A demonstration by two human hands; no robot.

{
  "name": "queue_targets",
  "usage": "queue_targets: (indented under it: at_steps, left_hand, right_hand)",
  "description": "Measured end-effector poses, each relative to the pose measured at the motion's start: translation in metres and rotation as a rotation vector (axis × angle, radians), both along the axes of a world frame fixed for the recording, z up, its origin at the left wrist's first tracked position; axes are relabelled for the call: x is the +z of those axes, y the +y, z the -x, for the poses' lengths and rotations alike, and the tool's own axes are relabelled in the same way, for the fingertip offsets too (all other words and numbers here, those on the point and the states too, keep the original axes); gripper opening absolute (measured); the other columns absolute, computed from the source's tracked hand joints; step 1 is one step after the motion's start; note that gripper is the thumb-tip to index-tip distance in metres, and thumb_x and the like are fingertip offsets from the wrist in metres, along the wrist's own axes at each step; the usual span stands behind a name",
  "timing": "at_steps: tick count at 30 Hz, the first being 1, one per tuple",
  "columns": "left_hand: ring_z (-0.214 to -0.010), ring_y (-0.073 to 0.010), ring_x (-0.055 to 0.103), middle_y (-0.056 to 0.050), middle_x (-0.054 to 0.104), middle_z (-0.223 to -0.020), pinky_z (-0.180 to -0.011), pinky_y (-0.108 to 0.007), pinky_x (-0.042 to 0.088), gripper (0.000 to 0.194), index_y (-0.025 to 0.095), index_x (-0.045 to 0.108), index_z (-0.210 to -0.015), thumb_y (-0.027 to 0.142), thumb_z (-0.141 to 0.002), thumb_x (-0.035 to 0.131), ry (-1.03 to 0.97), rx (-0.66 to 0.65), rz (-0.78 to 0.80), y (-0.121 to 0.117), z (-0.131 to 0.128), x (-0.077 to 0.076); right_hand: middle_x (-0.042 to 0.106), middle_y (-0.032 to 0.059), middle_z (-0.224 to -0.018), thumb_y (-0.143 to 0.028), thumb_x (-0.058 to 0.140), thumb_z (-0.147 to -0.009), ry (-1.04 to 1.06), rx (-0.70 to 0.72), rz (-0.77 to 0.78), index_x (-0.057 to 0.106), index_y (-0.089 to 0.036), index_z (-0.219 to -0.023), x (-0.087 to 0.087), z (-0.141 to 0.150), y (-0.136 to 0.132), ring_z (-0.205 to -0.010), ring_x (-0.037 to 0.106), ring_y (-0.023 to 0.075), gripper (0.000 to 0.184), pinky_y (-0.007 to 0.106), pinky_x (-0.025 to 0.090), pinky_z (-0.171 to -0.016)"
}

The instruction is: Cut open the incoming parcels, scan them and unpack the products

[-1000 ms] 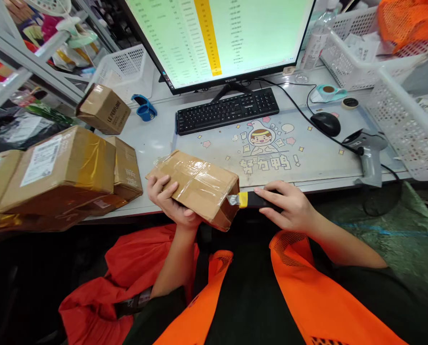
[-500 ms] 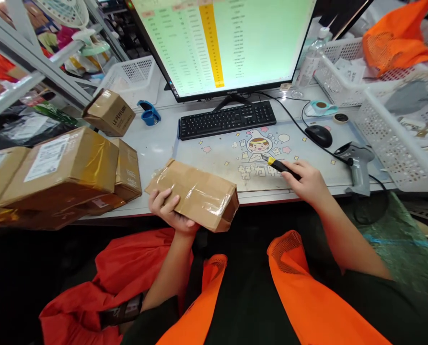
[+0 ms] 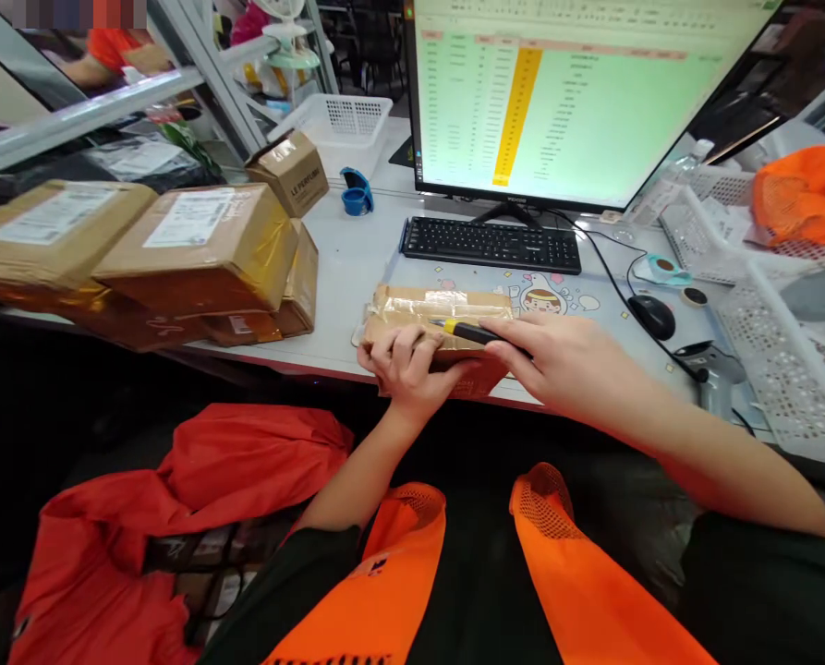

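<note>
A brown cardboard box sealed with clear tape rests at the front edge of the desk. My left hand grips its near left side, fingers curled over the top and thumb along the front. In my right hand is a utility knife with a black handle and yellow tip, closed in the fingers. Its blade points left, over the top of the box close to my left fingers; whether it touches the tape I cannot tell. Part of the box's right end is hidden by my right hand.
Taped cartons are stacked on the left, beside a small perfume box. Behind stand a keyboard and a monitor. To the right are a mouse, a scanner and white baskets.
The box has been turned and set down at the desk edge. My right hand has brought the knife left, from over the desk mat to the box top. The view has shifted left.
</note>
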State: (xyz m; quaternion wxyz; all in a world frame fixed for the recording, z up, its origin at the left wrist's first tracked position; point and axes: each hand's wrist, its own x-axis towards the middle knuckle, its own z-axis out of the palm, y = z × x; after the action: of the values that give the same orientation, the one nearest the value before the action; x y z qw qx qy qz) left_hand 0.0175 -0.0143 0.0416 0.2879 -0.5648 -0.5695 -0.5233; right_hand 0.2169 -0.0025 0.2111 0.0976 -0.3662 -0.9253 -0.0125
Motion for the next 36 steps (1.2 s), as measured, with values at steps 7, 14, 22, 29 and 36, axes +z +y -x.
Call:
queue_targets:
  at_steps: [7, 14, 22, 29, 36]
  left_hand:
    - [-0.104, -0.0301, 0.058, -0.008, 0.069, -0.088, -0.114, -0.051, 0.025, 0.04, 0.026, 0.074, -0.089, 0.064, -0.08, 0.083, -0.002, 0.021, -0.11, 0.001, -0.002, 0.004]
    - [-0.108, -0.0307, 0.059, -0.007, 0.071, -0.095, -0.119, -0.053, 0.017, 0.04, 0.028, 0.074, -0.093, 0.066, -0.082, 0.082, -0.098, -0.079, -0.12, 0.003, -0.004, -0.003]
    - [-0.108, -0.0324, 0.056, -0.008, 0.073, -0.101, -0.12, -0.057, 0.016, 0.05, 0.029, 0.077, -0.093, 0.076, -0.075, 0.083, -0.146, -0.084, -0.019, 0.001, -0.005, -0.006]
    - [-0.111, -0.033, 0.056, -0.009, 0.072, -0.102, -0.121, -0.057, 0.017, 0.055, 0.029, 0.078, -0.095, 0.08, -0.075, 0.08, -0.108, -0.049, 0.01, -0.002, -0.005, -0.01]
    - [-0.113, -0.0331, 0.056, -0.01, 0.072, -0.106, -0.123, -0.056, 0.015, 0.055, 0.028, 0.077, -0.095, 0.079, -0.077, 0.079, -0.085, -0.069, -0.016, -0.004, -0.003, -0.009]
  right_hand:
    - [0.079, 0.0089, -0.106, -0.042, 0.042, -0.111, -0.217, -0.027, 0.015, 0.076, -0.024, -0.126, 0.021, 0.059, 0.011, -0.086, 0.07, 0.0232, 0.042, 0.032, 0.038, -0.066]
    - [0.077, 0.0089, -0.087, -0.042, 0.042, -0.109, -0.333, -0.08, 0.115, 0.08, -0.021, -0.111, 0.038, 0.082, 0.017, -0.073, 0.065, 0.0204, 0.044, 0.032, 0.034, -0.063]
    - [0.071, 0.0063, -0.067, -0.044, 0.049, -0.105, -0.389, -0.157, 0.099, 0.084, -0.024, -0.094, 0.048, 0.072, 0.013, -0.061, 0.061, 0.0191, 0.042, 0.032, 0.039, -0.061]
    - [0.07, 0.0079, -0.066, -0.051, 0.049, -0.104, -0.377, -0.177, -0.055, 0.083, -0.022, -0.092, 0.038, 0.043, 0.005, -0.062, 0.062, 0.0211, 0.046, 0.033, 0.039, -0.061]
    - [0.071, 0.0081, -0.07, -0.056, 0.05, -0.103, -0.273, -0.271, -0.067, 0.083, -0.024, -0.104, 0.025, -0.017, 0.006, -0.063, 0.06, 0.0231, 0.047, 0.036, 0.039, -0.064]
